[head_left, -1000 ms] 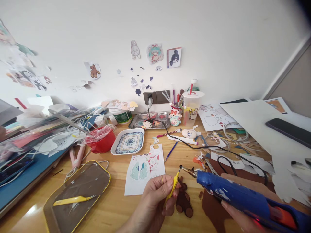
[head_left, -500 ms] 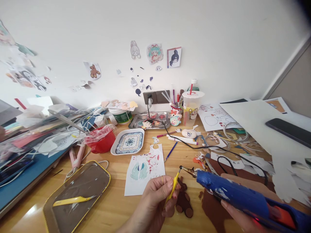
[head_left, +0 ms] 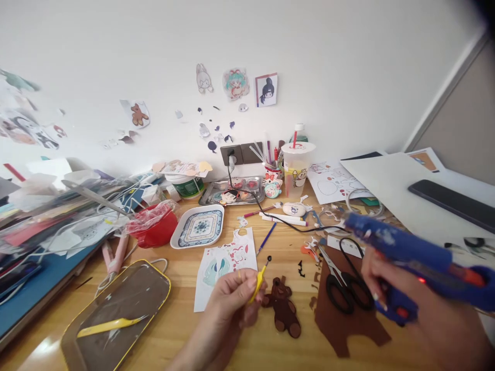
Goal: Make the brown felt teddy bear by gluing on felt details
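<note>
My left hand (head_left: 235, 299) pinches yellow tweezers (head_left: 258, 283), with a small dark round piece (head_left: 269, 258) at their tip. Just right of that hand, a brown bear cut-out (head_left: 285, 309) lies on the table. My right hand (head_left: 417, 304) is wrapped round the handle of a blue hot glue gun (head_left: 406, 252), lifted at the right and a little blurred, a red light glowing on it. Beneath and left of the gun, black-handled scissors (head_left: 342, 286) rest on a brown sheet (head_left: 348, 330). Tiny black scraps (head_left: 300, 268) lie above the bear.
A brown tray (head_left: 116, 304) with a second pair of yellow tweezers (head_left: 112, 326) sits at left. Behind stand a patterned dish (head_left: 177, 238), a red bin (head_left: 158, 226) and a lidded cup (head_left: 297, 172). A black cord (head_left: 286, 225) crosses the table. Printed paper (head_left: 201, 296) lies left of centre.
The glue gun has moved up and right, its nozzle away from the tweezers' tip. The left hand with the tweezers has shifted slightly left. The bear and scissors show more fully.
</note>
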`<state>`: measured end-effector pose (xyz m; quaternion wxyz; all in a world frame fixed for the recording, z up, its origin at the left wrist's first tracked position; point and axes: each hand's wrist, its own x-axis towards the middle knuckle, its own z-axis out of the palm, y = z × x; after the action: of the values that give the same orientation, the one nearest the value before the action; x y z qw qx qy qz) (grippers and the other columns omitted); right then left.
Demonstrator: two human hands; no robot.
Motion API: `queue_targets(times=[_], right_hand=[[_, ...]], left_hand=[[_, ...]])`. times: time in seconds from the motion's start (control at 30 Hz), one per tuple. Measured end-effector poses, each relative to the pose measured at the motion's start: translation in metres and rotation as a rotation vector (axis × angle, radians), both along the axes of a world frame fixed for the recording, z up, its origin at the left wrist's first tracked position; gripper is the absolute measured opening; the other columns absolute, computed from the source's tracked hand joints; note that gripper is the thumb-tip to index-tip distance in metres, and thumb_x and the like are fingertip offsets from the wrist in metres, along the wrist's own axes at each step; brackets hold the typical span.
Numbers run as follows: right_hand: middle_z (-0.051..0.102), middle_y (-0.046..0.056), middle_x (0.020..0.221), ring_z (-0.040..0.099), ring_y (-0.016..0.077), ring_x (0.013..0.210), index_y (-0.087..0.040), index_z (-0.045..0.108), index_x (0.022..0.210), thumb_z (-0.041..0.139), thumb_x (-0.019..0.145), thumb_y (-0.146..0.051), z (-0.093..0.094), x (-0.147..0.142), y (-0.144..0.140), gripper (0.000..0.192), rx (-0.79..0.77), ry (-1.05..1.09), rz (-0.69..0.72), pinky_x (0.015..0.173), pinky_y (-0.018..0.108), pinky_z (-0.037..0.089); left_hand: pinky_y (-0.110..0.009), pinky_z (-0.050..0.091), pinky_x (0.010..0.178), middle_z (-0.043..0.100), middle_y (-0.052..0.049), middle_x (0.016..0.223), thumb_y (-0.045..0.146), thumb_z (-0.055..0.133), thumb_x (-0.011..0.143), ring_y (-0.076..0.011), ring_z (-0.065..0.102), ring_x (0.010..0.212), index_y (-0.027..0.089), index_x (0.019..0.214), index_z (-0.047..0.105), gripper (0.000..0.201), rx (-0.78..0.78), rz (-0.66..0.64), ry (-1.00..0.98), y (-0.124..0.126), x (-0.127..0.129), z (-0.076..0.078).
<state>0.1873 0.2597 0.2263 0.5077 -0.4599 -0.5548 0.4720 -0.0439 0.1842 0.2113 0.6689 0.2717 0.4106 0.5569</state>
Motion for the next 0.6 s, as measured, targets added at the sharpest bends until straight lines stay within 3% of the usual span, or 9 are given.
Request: queue_targets(times=[0.17, 0.3, 0.43, 0.6], right_hand=[[0.048, -0.002, 0.050, 0.041, 0.0096, 0.043, -0.020, 0.052, 0.058, 0.064, 0.063, -0.033, 0.013, 0.001, 0.025, 0.018, -0.087, 0.251, -0.145, 0.037, 0.019, 0.032], [0.050, -0.002, 0.054, 0.042, 0.0078, 0.042, -0.018, 0.054, 0.060, 0.066, 0.065, -0.033, 0.005, 0.004, 0.027, 0.020, -0.154, 0.255, -0.061, 0.038, 0.018, 0.032], [0.049, -0.002, 0.050, 0.042, 0.0089, 0.043, -0.017, 0.053, 0.057, 0.065, 0.066, -0.039, -0.002, 0.000, 0.023, 0.026, -0.199, 0.208, 0.032, 0.039, 0.019, 0.033], [0.050, -0.001, 0.051, 0.042, 0.0089, 0.043, -0.017, 0.053, 0.057, 0.064, 0.067, -0.039, -0.006, -0.001, 0.022, 0.027, -0.230, 0.180, 0.065, 0.039, 0.020, 0.033]], left_hand=[[-0.016, 0.030, 0.048, 0.052, 0.003, 0.064, 0.033, 0.055, 0.078, -0.0055, 0.040, 0.053, 0.017, 0.073, 0.058, 0.017, 0.116, 0.090, 0.805, -0.004, -0.017, 0.003], [-0.020, 0.040, 0.061, 0.058, 0.000, 0.076, 0.024, 0.045, 0.084, -0.0105, 0.053, 0.069, 0.020, 0.079, 0.057, 0.013, 0.404, 0.030, 1.340, -0.006, -0.015, -0.006], [-0.021, 0.044, 0.060, 0.061, 0.000, 0.082, 0.023, 0.041, 0.086, -0.0118, 0.059, 0.068, 0.023, 0.088, 0.056, 0.015, 0.442, -0.065, 1.662, -0.008, -0.010, -0.019], [-0.022, 0.047, 0.055, 0.062, 0.001, 0.081, 0.025, 0.037, 0.087, -0.0135, 0.062, 0.068, 0.025, 0.089, 0.055, 0.018, 0.478, -0.147, 1.871, -0.007, -0.006, -0.026]])
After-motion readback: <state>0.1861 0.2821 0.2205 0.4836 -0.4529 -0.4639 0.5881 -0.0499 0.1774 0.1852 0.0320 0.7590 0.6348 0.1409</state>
